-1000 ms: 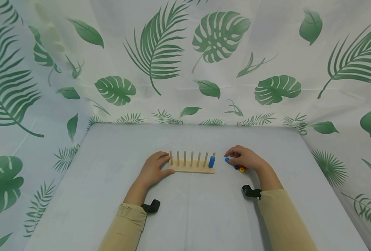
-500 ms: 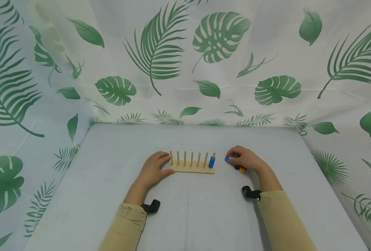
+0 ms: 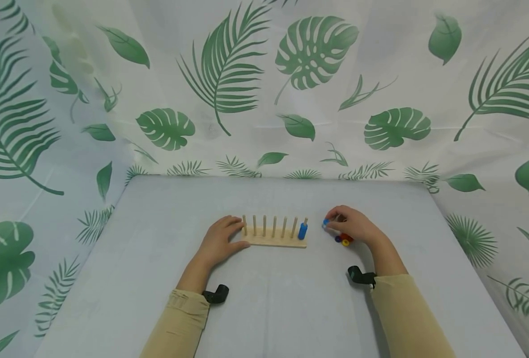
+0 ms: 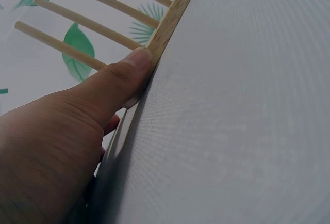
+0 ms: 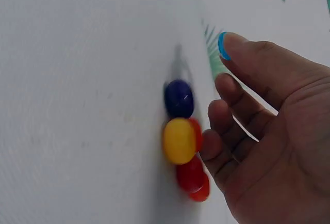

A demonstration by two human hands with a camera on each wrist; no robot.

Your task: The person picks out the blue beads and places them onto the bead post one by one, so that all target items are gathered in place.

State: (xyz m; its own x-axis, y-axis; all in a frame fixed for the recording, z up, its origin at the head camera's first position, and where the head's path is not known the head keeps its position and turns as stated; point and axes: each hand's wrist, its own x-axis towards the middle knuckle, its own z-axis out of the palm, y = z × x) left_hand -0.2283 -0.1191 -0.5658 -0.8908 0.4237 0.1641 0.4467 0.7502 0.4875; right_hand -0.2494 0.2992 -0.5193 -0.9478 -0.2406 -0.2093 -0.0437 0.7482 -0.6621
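Note:
A light wooden peg board (image 3: 278,242) with several upright pegs lies in mid-table. Its rightmost peg carries a stack of blue beads (image 3: 302,231); the other pegs are bare. My left hand (image 3: 221,238) grips the board's left end, thumb along the front edge in the left wrist view, other fingers mostly hidden behind. To the right of the board, my right hand (image 3: 355,226) pinches a small blue bead (image 5: 224,46) between thumb and fingertip, raised off the table. Below that hand lie a dark blue bead (image 5: 179,99), a yellow bead (image 5: 179,141) and red beads (image 5: 190,175).
A white cloth covers the table (image 3: 264,303). Behind and beside it hangs a white curtain (image 3: 246,144) printed with green leaves. Black wrist cameras sit on both wrists, the right one (image 3: 358,275) low over the cloth.
My right hand has lifted slightly with the blue bead pinched in its fingers, away from the loose beads. The left hand and the peg board have stayed where they were.

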